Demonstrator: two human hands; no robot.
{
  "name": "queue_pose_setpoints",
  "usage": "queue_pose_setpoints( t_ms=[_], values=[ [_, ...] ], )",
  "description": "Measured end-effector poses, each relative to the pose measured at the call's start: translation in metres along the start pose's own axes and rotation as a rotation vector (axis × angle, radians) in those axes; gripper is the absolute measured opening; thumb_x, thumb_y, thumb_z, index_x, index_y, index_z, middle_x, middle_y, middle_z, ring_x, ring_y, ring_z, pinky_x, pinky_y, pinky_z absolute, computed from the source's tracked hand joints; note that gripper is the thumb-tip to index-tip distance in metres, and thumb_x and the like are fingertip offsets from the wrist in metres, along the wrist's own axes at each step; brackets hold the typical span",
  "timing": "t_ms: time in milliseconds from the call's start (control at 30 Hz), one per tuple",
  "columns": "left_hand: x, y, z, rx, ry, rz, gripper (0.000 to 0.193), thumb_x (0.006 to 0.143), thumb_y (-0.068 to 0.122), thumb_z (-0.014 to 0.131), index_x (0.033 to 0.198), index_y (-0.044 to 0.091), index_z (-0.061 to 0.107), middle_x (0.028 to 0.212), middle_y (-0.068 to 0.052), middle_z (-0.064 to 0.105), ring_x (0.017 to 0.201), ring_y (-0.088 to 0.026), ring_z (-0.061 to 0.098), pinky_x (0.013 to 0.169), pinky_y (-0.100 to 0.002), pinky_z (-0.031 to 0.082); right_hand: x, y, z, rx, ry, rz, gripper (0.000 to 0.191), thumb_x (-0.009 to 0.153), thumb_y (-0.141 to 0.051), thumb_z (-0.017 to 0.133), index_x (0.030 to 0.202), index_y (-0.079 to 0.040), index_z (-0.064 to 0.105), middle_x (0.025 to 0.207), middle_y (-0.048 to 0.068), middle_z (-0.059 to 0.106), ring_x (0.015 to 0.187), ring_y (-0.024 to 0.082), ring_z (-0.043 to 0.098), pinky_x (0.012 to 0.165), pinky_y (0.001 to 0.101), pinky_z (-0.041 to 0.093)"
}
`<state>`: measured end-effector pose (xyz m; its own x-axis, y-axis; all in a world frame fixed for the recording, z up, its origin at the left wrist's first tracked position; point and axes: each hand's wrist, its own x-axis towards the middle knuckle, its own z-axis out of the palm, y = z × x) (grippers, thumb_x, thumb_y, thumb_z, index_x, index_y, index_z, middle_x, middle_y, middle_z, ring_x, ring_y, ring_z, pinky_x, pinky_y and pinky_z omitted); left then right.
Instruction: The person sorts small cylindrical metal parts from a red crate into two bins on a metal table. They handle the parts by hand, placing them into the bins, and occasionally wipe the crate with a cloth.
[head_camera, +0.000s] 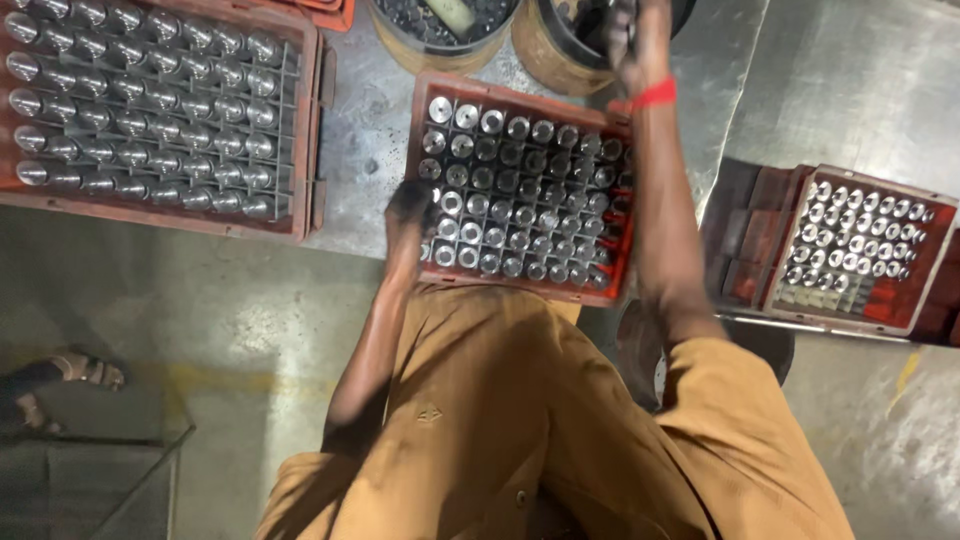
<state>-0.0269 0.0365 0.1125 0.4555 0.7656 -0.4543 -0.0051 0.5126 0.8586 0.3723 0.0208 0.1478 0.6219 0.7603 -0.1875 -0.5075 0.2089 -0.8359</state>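
Steel cylinders (520, 190) stand upright in rows in a red crate (520, 92) on the metal floor, and the left hand (410, 208) rests at the crate's left edge, over the near-left rows; its fingers look curled down onto the parts, but blur hides whether they pinch one or merely touch. The right hand (630, 40) is stretched past the crate's far-right corner toward a round drum (545, 50), closed around something dark, though what it holds cannot be made out. A red band (655, 93) circles that wrist. To do this well, I would judge that the left hand should steady the crate while the right moves one piece at a time, set straight down into its cell so that neighbours are not knocked. The left arm is bent and close to the body; the right is nearly straight and reaches high over the crate's right edge. A second drum (440, 40) sits beside the first, a larger crate (310, 130) lies far left, and a smaller one (860, 250) lies right.
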Motion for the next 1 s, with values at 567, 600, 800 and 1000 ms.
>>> queue_pose_setpoints(
  t_ms=[567,600,800,1000],
  values=[
    [-0.023,-0.100,0.081,-0.819,-0.266,-0.462,0.037,0.112,0.037,0.043,0.125,0.007,0.061,0.115,-0.007,0.067,0.104,-0.021,0.064,0.089,-0.036,0.054,-0.263,0.137,0.046,-1.117,-0.117,-0.536,0.019,0.097,-0.020,0.075,0.102,-0.002,0.072,0.100,0.012,0.073,0.089,0.029,0.070,0.080,0.0402,0.055],
    [-0.028,-0.103,0.079,-0.820,-0.254,-0.442,0.036,0.112,0.036,0.043,0.125,0.007,0.060,0.114,-0.007,0.066,0.103,-0.021,0.064,0.088,-0.036,0.054,-0.268,0.136,0.049,-1.184,-0.154,-0.640,0.015,0.096,-0.018,0.076,0.099,-0.003,0.072,0.100,0.012,0.072,0.091,0.031,0.069,0.082,0.0422,0.054],
    [-0.054,-0.128,0.057,-0.797,-0.207,-0.272,0.030,0.114,0.032,0.043,0.121,0.008,0.059,0.109,-0.006,0.065,0.097,-0.019,0.064,0.082,-0.033,0.055,-0.290,0.141,0.062,-1.243,-0.377,-0.986,0.012,0.084,-0.011,0.080,0.089,-0.007,0.070,0.095,0.006,0.069,0.093,0.031,0.063,0.087,0.0489,0.049],
    [-0.052,-0.110,0.024,-1.000,-0.277,-0.276,0.029,0.116,0.034,0.042,0.113,0.010,0.058,0.097,-0.005,0.063,0.084,-0.017,0.064,0.072,-0.031,0.057,-0.269,0.150,0.065,-0.932,-0.003,-0.303,0.018,0.098,-0.022,0.074,0.100,-0.005,0.073,0.087,0.005,0.072,0.074,0.017,0.062,0.071,0.0328,0.048]
  ],
)
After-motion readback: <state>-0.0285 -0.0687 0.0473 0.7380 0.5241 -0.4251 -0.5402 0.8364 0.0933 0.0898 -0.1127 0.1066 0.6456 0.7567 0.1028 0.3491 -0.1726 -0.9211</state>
